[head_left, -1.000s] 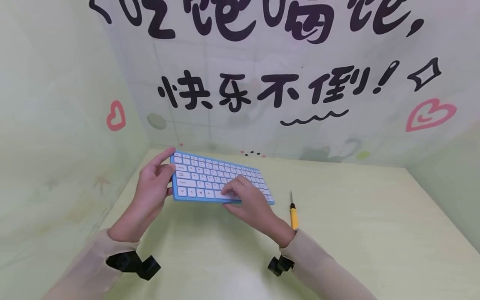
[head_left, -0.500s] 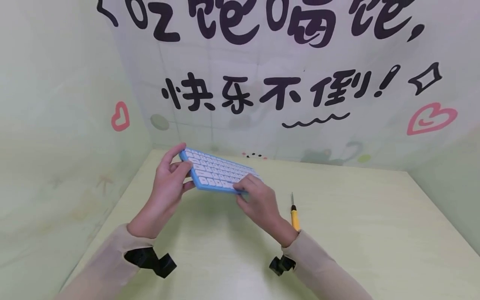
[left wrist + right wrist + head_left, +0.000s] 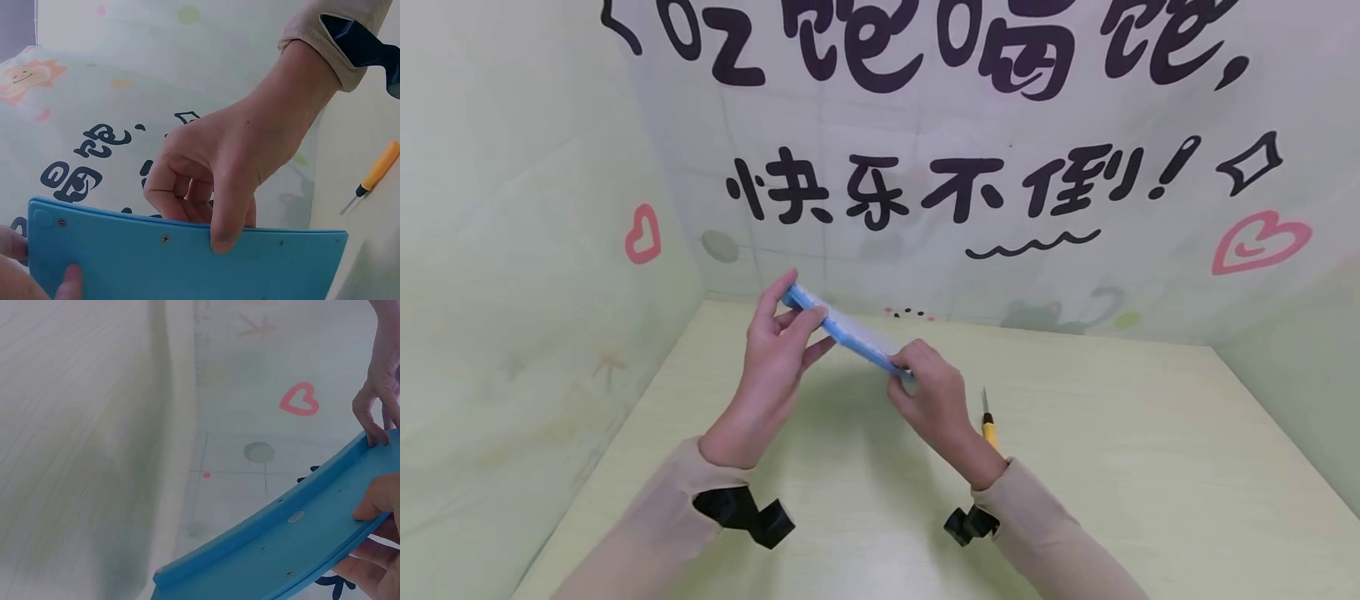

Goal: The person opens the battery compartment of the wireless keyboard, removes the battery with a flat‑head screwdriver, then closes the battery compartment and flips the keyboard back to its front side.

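Observation:
Both hands hold a light-blue keyboard (image 3: 850, 331) with white keys above the table, tilted so that its long edge faces the head camera. The left hand (image 3: 778, 362) grips its left end between thumb and fingers. My right hand (image 3: 934, 400) pinches the near long edge, thumb underneath and fingers curled on the key side. In the left wrist view the keyboard's plain blue underside (image 3: 181, 262) shows small screws, with the right thumb pressed on it. The right wrist view shows that underside (image 3: 269, 537) running diagonally, with a raised ridge along one side. Most keys are hidden now.
A screwdriver (image 3: 989, 427) with a yellow handle and thin metal shaft lies on the pale table (image 3: 1120, 450), right of the right hand and partly hidden by its forearm. A printed backdrop (image 3: 880, 250) rises behind, with side panels left and right.
The keyboard has turned from keys facing the camera to nearly edge-on. My left hand has moved right and up with its end; the right hand has shifted slightly right.

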`<state>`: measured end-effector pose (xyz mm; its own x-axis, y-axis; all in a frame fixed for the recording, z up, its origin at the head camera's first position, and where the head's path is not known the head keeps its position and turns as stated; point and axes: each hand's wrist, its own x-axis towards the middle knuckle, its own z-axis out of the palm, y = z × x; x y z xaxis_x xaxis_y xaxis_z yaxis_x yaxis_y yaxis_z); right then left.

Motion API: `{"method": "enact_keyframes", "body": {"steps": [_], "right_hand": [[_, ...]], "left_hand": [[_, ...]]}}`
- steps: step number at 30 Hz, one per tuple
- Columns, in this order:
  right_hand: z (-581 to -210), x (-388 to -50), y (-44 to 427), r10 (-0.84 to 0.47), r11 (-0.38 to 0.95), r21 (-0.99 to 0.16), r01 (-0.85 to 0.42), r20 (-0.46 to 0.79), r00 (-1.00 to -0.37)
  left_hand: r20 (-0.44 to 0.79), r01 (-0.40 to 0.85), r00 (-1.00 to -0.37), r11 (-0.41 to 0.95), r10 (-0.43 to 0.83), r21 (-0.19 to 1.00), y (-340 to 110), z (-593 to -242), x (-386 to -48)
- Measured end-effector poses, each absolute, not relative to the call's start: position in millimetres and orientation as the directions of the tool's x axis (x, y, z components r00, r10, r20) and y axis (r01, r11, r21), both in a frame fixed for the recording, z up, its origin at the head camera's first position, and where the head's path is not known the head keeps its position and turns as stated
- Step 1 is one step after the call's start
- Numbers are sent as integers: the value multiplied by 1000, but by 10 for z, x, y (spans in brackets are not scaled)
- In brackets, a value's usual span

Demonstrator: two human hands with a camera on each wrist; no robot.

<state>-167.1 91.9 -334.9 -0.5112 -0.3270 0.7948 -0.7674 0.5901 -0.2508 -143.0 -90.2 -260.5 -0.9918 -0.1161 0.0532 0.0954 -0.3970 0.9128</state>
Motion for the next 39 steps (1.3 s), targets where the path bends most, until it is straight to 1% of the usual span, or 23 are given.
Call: {"method": "enact_keyframes", "body": {"steps": [2, 6, 9, 16, 18, 20, 25, 29, 32, 39], "right_hand": [[-3343, -1673, 932, -309, 554, -292, -779, 797, -518], [-3304, -1664, 948, -270, 507, -373, -777, 787, -554], [-3267, -1661, 963, -246, 505, -401, -764, 782, -573], [-3192, -1712, 996, -171, 458, -448, -768, 803, -571], [-3177, -1730, 995, -145, 447, -475, -758, 798, -585], [-3167, -1742, 991, -119, 441, -513, -737, 780, -615], [-3145, -1765, 992, -29, 392, -635, -666, 715, -699], [-3137, -1778, 996, 22, 365, -693, -621, 673, -739], [-3140, -1781, 990, 49, 368, -715, -595, 653, -755], [-3144, -1777, 970, 110, 340, -738, -583, 647, -755]], "left_hand": [[83, 117, -991, -393, -104, 912, -844, -2577, -1449], [122, 146, -989, -376, -87, 915, -754, -2522, -1489], [141, 164, -986, -382, -86, 910, -698, -2490, -1517], [203, 239, -971, -419, -129, 876, -554, -2447, -1643], [208, 252, -967, -430, -148, 867, -512, -2452, -1701], [210, 257, -966, -439, -153, 861, -476, -2464, -1760], [188, 223, -975, -441, -122, 870, -427, -2529, -1878], [132, 160, -987, -423, -93, 892, -428, -2646, -1947], [118, 142, -989, -394, -84, 908, -428, -2756, -1979], [125, 139, -990, -300, -65, 944, -409, -3011, -1983]]}}
